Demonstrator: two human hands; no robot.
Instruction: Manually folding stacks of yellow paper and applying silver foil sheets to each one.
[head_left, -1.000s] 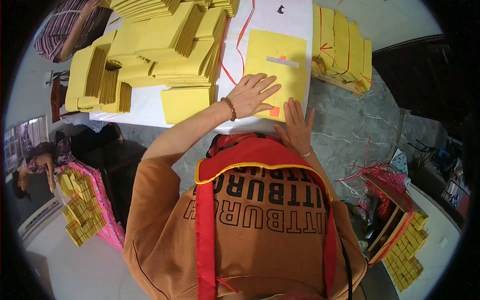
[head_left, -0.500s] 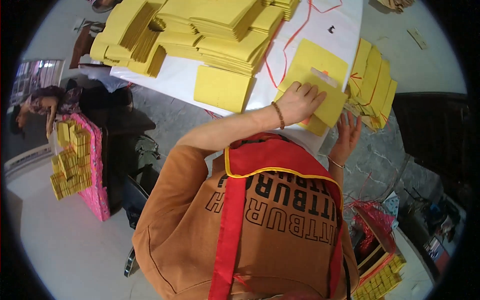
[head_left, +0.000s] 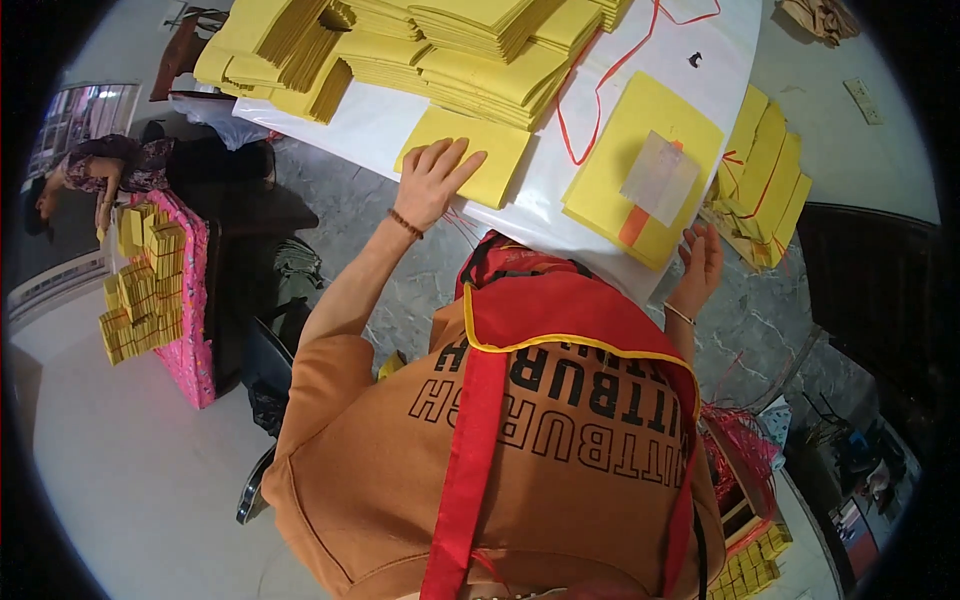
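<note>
Your left hand (head_left: pixel 432 182) lies flat and open on a single yellow sheet (head_left: pixel 468 155) at the desk (head_left: pixel 380 120) edge, gripping nothing. Your right hand (head_left: pixel 700 262) hovers open, empty, beside the yellow stack (head_left: pixel 640 180). Press evenly; slide the sheet without creasing.

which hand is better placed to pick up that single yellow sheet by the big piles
Left. The left hand already lies flat on the single yellow sheet beside the stacks. The right hand is off the table edge, below the yellow pile with the clear piece.
</note>
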